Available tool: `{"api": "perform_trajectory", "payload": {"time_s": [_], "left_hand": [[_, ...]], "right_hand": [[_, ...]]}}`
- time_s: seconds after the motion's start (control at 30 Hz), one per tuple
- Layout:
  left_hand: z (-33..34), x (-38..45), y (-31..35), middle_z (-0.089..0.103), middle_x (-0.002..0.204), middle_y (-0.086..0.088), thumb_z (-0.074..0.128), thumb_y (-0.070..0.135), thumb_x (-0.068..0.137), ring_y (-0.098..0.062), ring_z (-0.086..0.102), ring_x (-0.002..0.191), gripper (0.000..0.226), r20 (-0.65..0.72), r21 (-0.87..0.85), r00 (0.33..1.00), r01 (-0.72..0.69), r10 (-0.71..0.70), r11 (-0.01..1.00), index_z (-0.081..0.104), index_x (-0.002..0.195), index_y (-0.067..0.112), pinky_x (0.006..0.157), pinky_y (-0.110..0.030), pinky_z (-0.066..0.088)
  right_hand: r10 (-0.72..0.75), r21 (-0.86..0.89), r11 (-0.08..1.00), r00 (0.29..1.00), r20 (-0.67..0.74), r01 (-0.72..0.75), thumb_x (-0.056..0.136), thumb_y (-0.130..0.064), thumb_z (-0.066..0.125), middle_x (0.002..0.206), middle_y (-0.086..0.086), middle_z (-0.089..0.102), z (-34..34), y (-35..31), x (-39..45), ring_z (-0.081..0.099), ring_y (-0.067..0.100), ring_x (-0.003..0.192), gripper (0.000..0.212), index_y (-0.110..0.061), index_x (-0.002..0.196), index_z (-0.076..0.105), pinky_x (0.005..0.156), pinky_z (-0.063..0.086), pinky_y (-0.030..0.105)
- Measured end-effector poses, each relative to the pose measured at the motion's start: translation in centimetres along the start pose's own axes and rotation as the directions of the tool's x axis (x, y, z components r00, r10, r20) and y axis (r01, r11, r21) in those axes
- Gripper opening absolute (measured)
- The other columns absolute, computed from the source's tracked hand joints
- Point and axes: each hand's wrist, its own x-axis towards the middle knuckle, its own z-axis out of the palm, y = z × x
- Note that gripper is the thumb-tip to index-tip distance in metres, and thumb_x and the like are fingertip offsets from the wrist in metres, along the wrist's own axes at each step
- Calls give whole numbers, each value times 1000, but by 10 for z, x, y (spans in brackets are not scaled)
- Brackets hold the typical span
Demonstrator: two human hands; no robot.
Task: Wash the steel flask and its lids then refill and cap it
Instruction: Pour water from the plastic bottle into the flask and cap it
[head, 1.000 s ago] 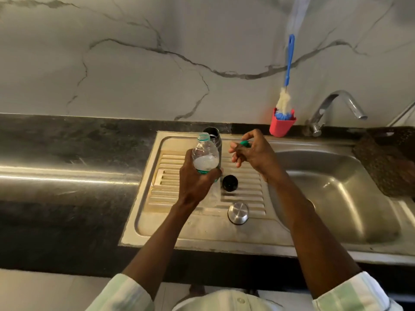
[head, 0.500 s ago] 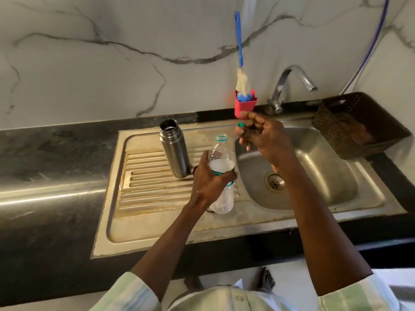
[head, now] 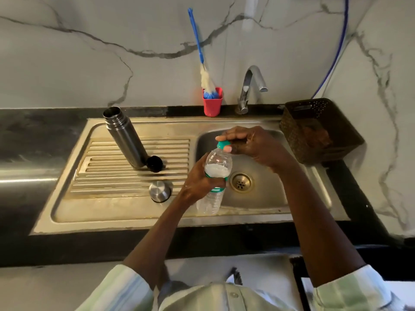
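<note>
The open steel flask (head: 124,136) stands upright on the ribbed drainboard (head: 112,176). Its black inner lid (head: 154,163) lies at the flask's foot, and the steel outer cap (head: 159,191) sits nearer me on the drainboard. My left hand (head: 199,179) grips a clear plastic water bottle (head: 215,173) around its middle, over the sink basin's left edge. My right hand (head: 249,143) pinches the bottle's green cap (head: 223,144) at the bottle's mouth.
A red cup (head: 212,104) holding a blue-handled bottle brush (head: 198,52) stands against the wall beside the tap (head: 249,86). A dark perforated basket (head: 318,129) sits right of the sink basin (head: 269,191). Black countertop (head: 33,153) extends left.
The view has swung right and down. My left hand carried the bottle away from the flask to the basin's edge. My right hand brought the green cap down onto the bottle's mouth.
</note>
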Motion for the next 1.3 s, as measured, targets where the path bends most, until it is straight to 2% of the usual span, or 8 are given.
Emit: {"api": "perform_trajectory", "payload": {"time_s": [0.1, 0.23, 0.37, 0.67, 0.77, 1.0, 1.17, 1.3], "left_hand": [[8, -5, 0, 72, 89, -1, 79, 2, 53, -18, 68, 85, 58, 15, -141, 999, 51, -49, 989, 63, 108, 11, 76, -31, 56], [15, -5, 9, 72, 90, -3, 81, 8, 51, -19, 68, 86, 61, 31, -142, 996, 82, -79, 986, 63, 110, 9, 77, -33, 55], [16, -2, 18, 72, 89, 6, 76, 1, 53, -9, 68, 85, 63, 41, -72, 996, 84, -81, 994, 61, 109, 24, 73, -22, 56], [-11, 9, 22, 73, 82, 7, 75, -9, 59, -7, 69, 79, 57, 83, 1, 993, 83, -83, 997, 63, 103, 25, 68, -21, 53], [-18, 16, 22, 70, 88, 8, 78, -9, 61, -8, 68, 83, 61, 17, 44, 999, 36, -37, 998, 61, 107, 27, 66, -19, 53], [-29, 28, 25, 67, 99, 6, 77, -3, 59, -10, 66, 88, 72, -33, 49, 998, -43, 44, 998, 58, 125, 19, 65, -15, 52], [-48, 39, 30, 71, 90, 5, 75, 6, 55, -13, 68, 86, 57, 58, 7, 998, 2, -3, 1000, 63, 109, 21, 74, -25, 53], [-50, 45, 31, 70, 91, 5, 75, 6, 55, -12, 68, 86, 57, 71, 31, 997, -18, 15, 999, 61, 107, 22, 74, -26, 55]], "right_hand": [[19, 113, 993, 997, 75, -27, 89, -6, 66, 120, -6, 67, -11, 9, -6, 61, 0, 113, 34, -9, 123, 66, 90, 48, 13], [24, 149, 989, 1000, -2, -24, 91, -8, 65, 111, -6, 69, -11, 17, -4, 65, 3, 103, 31, -7, 121, 67, 85, 51, 17], [-61, 34, 998, 998, -18, 62, 86, -10, 71, 106, -2, 69, -13, 18, -1, 64, 0, 96, 29, -8, 116, 70, 83, 49, 13], [-57, -193, 977, 985, 160, 88, 87, -11, 71, 115, -1, 70, -25, 3, 31, 64, 6, 102, 33, -11, 120, 69, 85, 48, 10], [-22, -288, 956, 995, 101, 50, 88, -17, 71, 102, -6, 69, -16, -6, 41, 60, 0, 85, 29, -9, 116, 71, 69, 41, 0], [96, -276, 955, 993, -72, -112, 87, -44, 67, 66, -3, 52, 10, -4, 53, 46, 8, 59, 37, -8, 83, 58, 60, 36, 22], [65, -50, 997, 998, 16, -64, 94, -25, 62, 114, 2, 67, 5, -7, 53, 63, 11, 99, 34, -11, 125, 62, 84, 53, 26], [42, -11, 999, 994, -101, -43, 93, -25, 64, 106, -3, 68, 11, -4, 56, 62, 10, 97, 30, -11, 119, 67, 84, 52, 25]]}}
